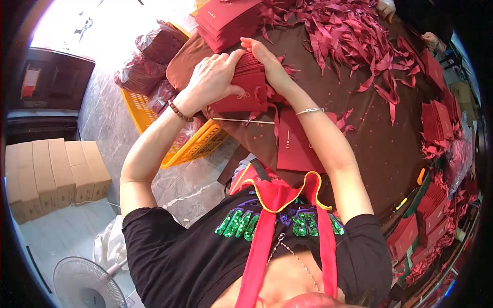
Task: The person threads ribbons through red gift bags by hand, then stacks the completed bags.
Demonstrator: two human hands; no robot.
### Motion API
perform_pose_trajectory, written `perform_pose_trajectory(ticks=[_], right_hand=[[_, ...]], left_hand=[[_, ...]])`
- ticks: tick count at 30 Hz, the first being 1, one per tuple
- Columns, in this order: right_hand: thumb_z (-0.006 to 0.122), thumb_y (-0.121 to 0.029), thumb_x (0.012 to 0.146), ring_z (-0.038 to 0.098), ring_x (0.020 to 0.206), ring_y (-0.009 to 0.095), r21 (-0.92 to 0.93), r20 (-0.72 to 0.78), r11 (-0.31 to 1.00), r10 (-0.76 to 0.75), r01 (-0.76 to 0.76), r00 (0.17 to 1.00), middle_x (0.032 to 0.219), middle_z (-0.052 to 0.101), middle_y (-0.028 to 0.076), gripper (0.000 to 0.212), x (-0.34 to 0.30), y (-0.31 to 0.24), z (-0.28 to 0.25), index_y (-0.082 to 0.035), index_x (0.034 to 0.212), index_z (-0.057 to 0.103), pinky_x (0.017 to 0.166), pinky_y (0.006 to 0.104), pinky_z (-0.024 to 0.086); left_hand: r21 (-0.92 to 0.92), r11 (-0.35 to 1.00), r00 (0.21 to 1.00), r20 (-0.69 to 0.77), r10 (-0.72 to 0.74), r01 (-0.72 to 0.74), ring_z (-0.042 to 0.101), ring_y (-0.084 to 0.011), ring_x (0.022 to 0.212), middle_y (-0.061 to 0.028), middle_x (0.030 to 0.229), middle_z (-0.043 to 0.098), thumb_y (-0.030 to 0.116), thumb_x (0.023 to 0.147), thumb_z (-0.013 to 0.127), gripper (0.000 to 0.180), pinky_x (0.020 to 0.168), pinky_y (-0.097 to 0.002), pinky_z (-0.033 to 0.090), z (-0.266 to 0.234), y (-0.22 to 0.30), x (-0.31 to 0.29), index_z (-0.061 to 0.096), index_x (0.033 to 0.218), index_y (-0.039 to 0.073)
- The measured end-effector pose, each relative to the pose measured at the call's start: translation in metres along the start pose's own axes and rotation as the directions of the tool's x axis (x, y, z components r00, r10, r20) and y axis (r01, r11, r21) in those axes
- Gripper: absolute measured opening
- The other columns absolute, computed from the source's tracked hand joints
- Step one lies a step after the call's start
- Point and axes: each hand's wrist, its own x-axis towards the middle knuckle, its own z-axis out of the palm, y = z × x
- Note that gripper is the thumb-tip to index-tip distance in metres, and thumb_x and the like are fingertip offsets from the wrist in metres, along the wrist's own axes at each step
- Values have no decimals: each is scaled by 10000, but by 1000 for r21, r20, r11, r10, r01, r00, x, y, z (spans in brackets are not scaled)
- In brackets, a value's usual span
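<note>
A thick stack of dark red paper pieces (226, 97), like folded cards or flat bags, leans upright at the far middle of the table between my two hands. My left hand (213, 77) wraps its left side, thumb on the front face and fingers over the top edge. Along the right side lies my right hand (268, 64), its fingers straight and together, pressing the stack's edges. Ribbon ends hang from the stack's right side. Nearer to me, a flat red piece (298, 146) lies partly under my right forearm, beside a thin white stick (244, 121).
Another red stack (228, 23) stands behind, beside a heap of red ribbons (349, 36). Yellow crates (197, 143) with bagged goods stand at left, near cardboard boxes (56, 177) and a fan (87, 285). Other people's hands (386, 9) show far right. More red stacks (436, 120) line the right.
</note>
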Motion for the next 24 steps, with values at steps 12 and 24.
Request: perform_pose_trajectory(ticks=[12, 24], right_hand=[[664, -404, 801, 341, 1290, 222, -567, 179, 748, -297, 345, 938, 1373, 381, 145, 760, -9, -37, -28, -32, 1374, 331, 1073, 337, 259], [840, -363, 594, 264, 1330, 321, -194, 101, 958, -195, 211, 976, 1407, 283, 219, 1129, -24, -12, -12, 4, 1404, 144, 1099, 393, 200]], left_hand=[[14, 1000, 994, 103, -21, 20, 595, -360, 820, -171, 791, 609, 281, 701, 721, 459, 674, -451, 455, 1, -3, 10, 460, 992, 40], [-51, 997, 985, 166, -53, 62, 561, -358, 1000, -200, 1042, 590, 255, 605, 770, 868, 798, -422, 444, -1, 2, 11, 321, 1325, 71]])
